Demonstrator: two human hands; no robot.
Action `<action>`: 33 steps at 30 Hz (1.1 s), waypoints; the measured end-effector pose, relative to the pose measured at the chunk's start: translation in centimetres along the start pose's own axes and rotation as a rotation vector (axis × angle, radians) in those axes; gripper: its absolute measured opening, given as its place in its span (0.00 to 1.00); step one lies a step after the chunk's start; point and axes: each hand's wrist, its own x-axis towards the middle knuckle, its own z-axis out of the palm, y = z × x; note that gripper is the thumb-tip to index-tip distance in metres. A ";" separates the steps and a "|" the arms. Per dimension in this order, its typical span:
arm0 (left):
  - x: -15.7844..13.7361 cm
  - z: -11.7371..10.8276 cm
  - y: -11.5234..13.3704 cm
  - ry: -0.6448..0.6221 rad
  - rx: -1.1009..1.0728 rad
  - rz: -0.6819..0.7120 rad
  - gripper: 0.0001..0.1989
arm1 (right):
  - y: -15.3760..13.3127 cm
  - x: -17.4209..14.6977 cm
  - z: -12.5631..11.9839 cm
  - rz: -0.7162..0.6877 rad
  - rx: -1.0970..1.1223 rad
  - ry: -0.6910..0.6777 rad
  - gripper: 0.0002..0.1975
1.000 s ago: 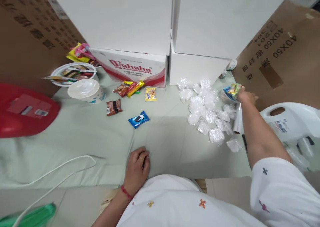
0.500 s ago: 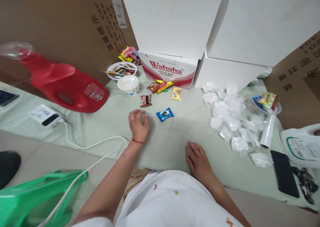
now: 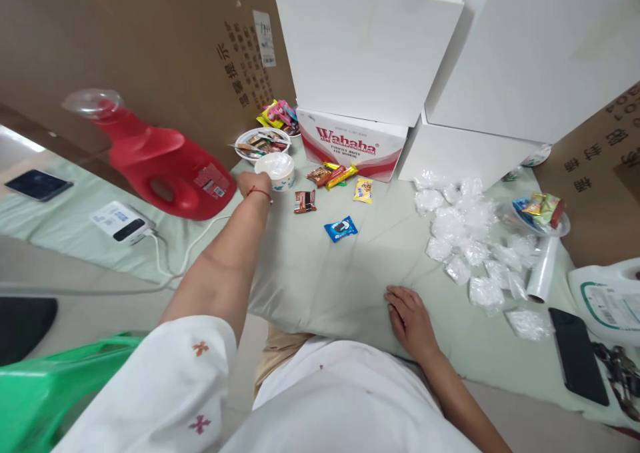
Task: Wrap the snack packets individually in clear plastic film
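My left hand [image 3: 254,185] reaches to the left side of a white paper cup [image 3: 283,176] with a blue pattern. It seems to touch the cup, though the fingers are mostly hidden. Flat on the green cloth, my right hand [image 3: 411,316] rests with fingers stretched out and nothing in them. Between the hands lie a blue snack packet [image 3: 341,229], a brown packet [image 3: 305,202] and a yellow packet [image 3: 363,190]. Behind them is a small pile of red, yellow and brown wrapped snacks [image 3: 341,176]. A white bowl [image 3: 240,154] of wrapped snacks stands behind the cup.
A red detergent bottle [image 3: 175,173] stands left, beside a white power bank [image 3: 120,222] with a cable. A Wahaha carton [image 3: 350,143] and white boxes [image 3: 360,46] border the back. Right are crumpled clear plastic wraps [image 3: 450,223], a clear roll [image 3: 543,270] and a black phone [image 3: 577,354].
My left hand has moved forward and left, from the cloth near the brown packet to the cup's side. My right hand stays on the cloth. The view has shifted slightly.
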 end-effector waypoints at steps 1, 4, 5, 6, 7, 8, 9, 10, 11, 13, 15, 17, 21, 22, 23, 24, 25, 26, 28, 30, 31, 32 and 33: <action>0.0 -0.2 -0.1 0.001 0.023 -0.051 0.13 | 0.1 0.0 0.0 0.000 0.001 0.002 0.16; -1.4 -0.9 0.0 0.073 0.097 -0.187 0.10 | 0.2 0.0 0.0 0.000 0.026 0.014 0.16; -2.3 -1.2 0.2 0.094 0.115 -0.191 0.10 | 0.1 0.1 -0.1 -0.003 0.044 0.025 0.15; -3.6 -1.6 0.5 0.112 0.133 -0.171 0.10 | 0.0 0.4 -0.4 -0.002 0.061 0.045 0.15; -5.2 -2.0 0.9 0.121 0.148 -0.143 0.10 | -0.3 0.7 -0.9 0.008 0.075 0.078 0.14; -7.2 -2.4 1.5 0.120 0.167 -0.064 0.11 | -0.8 1.2 -1.6 0.028 0.081 0.122 0.14; -9.5 -2.7 2.1 0.109 0.186 0.017 0.11 | -1.4 1.8 -2.4 0.052 0.081 0.173 0.14; -12.1 -3.0 2.7 0.071 0.202 0.089 0.11 | -2.2 2.6 -3.4 0.074 0.077 0.227 0.14; -14.8 -3.3 3.4 0.017 0.218 0.156 0.11 | -3.0 3.5 -4.5 0.081 0.074 0.273 0.15; -20.4 -3.4 4.7 -0.145 0.243 0.301 0.11 | -4.9 5.4 -6.2 0.020 0.085 0.299 0.15; -25.4 -3.2 5.7 -0.339 0.270 0.425 0.11 | -6.3 7.1 -7.0 -0.098 0.097 0.176 0.14; -29.0 -2.7 6.3 -0.544 0.310 0.516 0.10 | -6.9 8.2 -6.6 -0.136 0.060 -0.075 0.13; -32.0 -1.3 6.7 -0.707 0.409 0.593 0.10 | -7.0 8.5 -4.8 -0.020 -0.132 -0.409 0.14; -32.1 -1.0 6.6 -0.706 0.413 0.595 0.10 | -7.1 8.5 -4.5 -0.005 -0.176 -0.434 0.15; -32.2 -0.8 6.4 -0.699 0.407 0.591 0.11 | -7.2 8.5 -4.3 0.008 -0.214 -0.458 0.16; -32.1 -0.6 6.1 -0.687 0.393 0.581 0.11 | -7.4 8.6 -4.2 0.029 -0.248 -0.488 0.17; -32.0 -0.5 5.8 -0.672 0.371 0.566 0.12 | -7.6 8.8 -4.1 0.060 -0.277 -0.522 0.18; -31.8 -0.4 5.5 -0.653 0.341 0.545 0.12 | -7.8 8.9 -4.1 0.094 -0.299 -0.558 0.17; -31.5 -0.3 4.7 -0.616 0.267 0.486 0.13 | -8.2 9.0 -4.3 0.141 -0.311 -0.598 0.15; -31.2 -0.4 4.0 -0.619 0.170 0.423 0.13 | -8.6 8.6 -4.9 0.154 -0.280 -0.545 0.13; -31.0 -0.5 3.7 -0.631 0.124 0.394 0.13 | -8.7 8.3 -5.4 0.148 -0.244 -0.472 0.13; -30.9 -0.7 3.4 -0.642 0.089 0.369 0.13 | -8.7 8.0 -6.1 0.141 -0.197 -0.364 0.14; -30.8 -0.8 3.1 -0.648 0.064 0.347 0.13 | -8.6 7.8 -7.0 0.137 -0.148 -0.223 0.16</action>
